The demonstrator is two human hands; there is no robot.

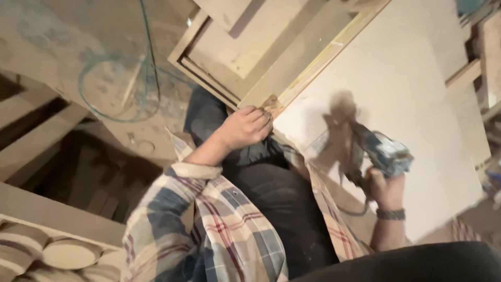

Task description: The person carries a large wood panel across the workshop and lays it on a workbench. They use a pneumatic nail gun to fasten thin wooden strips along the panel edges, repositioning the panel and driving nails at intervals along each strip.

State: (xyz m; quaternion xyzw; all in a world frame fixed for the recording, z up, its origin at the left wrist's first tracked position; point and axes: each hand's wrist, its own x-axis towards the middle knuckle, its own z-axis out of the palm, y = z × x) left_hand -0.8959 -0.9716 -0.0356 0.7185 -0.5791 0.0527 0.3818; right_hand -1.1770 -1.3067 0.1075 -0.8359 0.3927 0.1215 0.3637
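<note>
Two hands show, one at the middle and one toward three o'clock. Starting far left, round wooden discs (pixel 70 253) lie stacked at eight o'clock under a pale wooden ledge (pixel 57 214), with a dark gap of slats above them toward nine o'clock. A thin blue cord (pixel 148 57) loops over the dusty floor at eleven o'clock. Next comes the plaid sleeve (pixel 209 224) rising from six o'clock to the left hand (pixel 246 127), whose fingers are curled together and pressed down on the lower corner of a wooden frame (pixel 276 78), beside a small chipped wood piece (pixel 273 106) at that corner. The frame runs off toward twelve o'clock, its long edge slanting up to one o'clock. Right of it, a large pale board (pixel 417 104) fills the space from one to four o'clock, its surface open apart from a shadow. Over the board's lower edge, the right hand (pixel 385 188), with a wristband, is clamped around the grip of a blue power tool (pixel 383 151), held off the board, well apart from the left hand. More timber pieces (pixel 482 62) crowd the board's edge at two o'clock.
</note>
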